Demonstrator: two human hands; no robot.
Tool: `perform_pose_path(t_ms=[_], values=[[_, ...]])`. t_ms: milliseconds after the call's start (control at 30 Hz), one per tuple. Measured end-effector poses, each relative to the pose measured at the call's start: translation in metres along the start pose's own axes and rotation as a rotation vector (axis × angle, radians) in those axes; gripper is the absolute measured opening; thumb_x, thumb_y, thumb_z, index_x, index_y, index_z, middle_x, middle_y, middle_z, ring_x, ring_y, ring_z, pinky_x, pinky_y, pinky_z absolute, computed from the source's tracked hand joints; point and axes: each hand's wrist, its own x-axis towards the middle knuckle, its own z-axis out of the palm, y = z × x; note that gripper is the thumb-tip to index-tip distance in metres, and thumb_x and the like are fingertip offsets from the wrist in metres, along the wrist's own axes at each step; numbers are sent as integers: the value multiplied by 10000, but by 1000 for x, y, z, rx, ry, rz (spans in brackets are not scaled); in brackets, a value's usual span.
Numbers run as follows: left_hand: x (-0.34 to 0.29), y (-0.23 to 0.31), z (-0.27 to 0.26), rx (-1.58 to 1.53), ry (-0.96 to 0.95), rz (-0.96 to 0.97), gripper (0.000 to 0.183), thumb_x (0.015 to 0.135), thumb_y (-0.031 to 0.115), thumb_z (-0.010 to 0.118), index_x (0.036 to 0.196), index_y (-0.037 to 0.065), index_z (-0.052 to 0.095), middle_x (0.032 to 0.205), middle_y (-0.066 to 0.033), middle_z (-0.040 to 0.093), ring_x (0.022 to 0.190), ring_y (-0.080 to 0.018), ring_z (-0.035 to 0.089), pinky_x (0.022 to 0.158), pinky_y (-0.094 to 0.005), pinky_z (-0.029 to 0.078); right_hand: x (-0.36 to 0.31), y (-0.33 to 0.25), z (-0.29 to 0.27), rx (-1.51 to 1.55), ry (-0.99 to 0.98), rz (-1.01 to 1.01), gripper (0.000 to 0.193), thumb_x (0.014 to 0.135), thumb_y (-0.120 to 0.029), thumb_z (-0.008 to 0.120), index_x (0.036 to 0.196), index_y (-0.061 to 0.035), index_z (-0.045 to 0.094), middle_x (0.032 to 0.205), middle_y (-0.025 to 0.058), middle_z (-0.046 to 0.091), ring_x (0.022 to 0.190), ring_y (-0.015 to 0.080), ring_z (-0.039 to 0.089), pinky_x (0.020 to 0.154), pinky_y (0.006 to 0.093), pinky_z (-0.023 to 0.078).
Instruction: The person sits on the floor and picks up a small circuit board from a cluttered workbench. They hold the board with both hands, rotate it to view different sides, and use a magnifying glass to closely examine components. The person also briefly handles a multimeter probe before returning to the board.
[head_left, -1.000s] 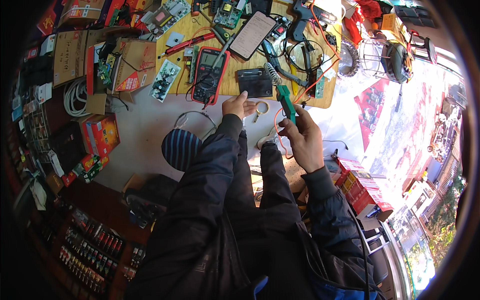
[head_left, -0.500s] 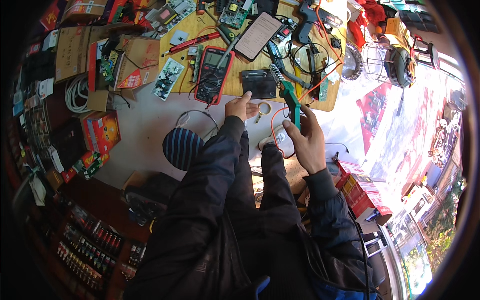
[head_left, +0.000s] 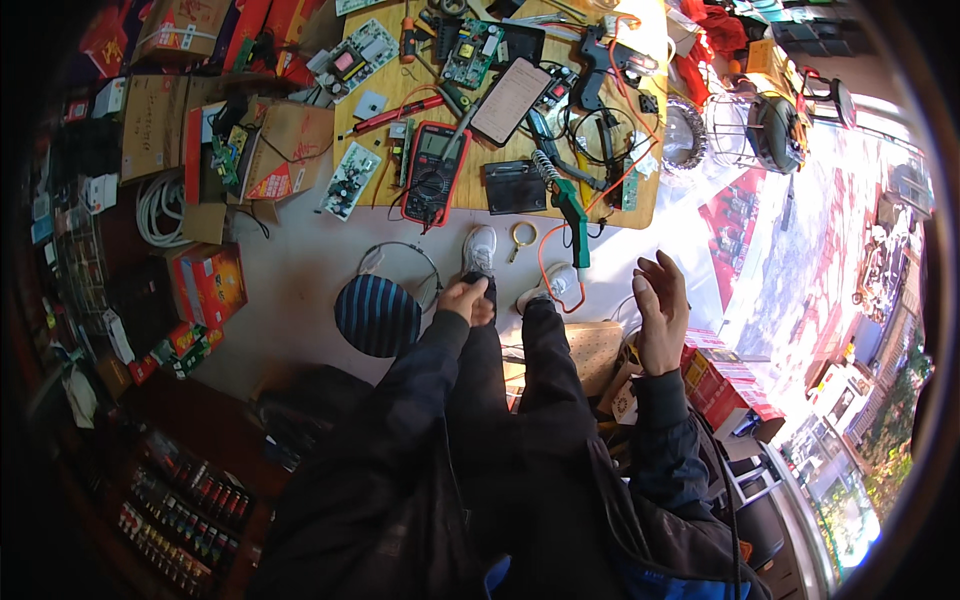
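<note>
My left hand (head_left: 466,301) hovers over my left leg, beside the blue-striped round stool seat (head_left: 377,316). Its fingers look curled but are smeared by motion, so I cannot tell if they are closed. To the right, my right hand (head_left: 660,312) is raised with fingers bent apart and nothing in them. A green-handled soldering iron (head_left: 573,215) lies with its front end in a coil-spring holder (head_left: 546,165) and its handle jutting past the table edge. Its orange cord loops below. Beside the holder is a flat black box (head_left: 516,187), with a red multimeter (head_left: 434,175) to its left.
The wooden table (head_left: 480,153) also carries circuit boards (head_left: 350,180), a phone-like slab (head_left: 511,101), a black glue gun (head_left: 598,70) and cables. A brass-coloured ring (head_left: 523,236) shows below the table edge. Cartons (head_left: 285,150) stand left; red boxes (head_left: 722,385) stand right.
My right hand has come off the soldering iron and moved right and back, leaving it on the holder. My left hand has drawn back from the table edge toward me.
</note>
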Motion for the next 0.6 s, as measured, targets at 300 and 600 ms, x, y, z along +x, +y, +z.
perform_pose_path(t_ms=[300, 600], values=[[-103, -10, -59, 626, 153, 272, 485, 856, 377, 794, 649, 83, 469, 537, -22, 435, 452, -151, 417, 470, -352, 384, -62, -43, -44, 171, 279, -179, 507, 979, -108, 636, 1428, 23, 441, 1231, 142, 615, 1125, 189, 594, 1001, 317, 469], [-151, -37, -57, 1155, 223, 732, 674, 884, 593, 657, 620, -19, 557, 633, -170, 596, 670, -356, 603, 684, -481, 435, -122, -63, -113, 366, 384, -450, 489, 977, -72, 607, 1412, 54, 425, 1066, 96, 643, 1000, 127, 586, 897, 256, 459]])
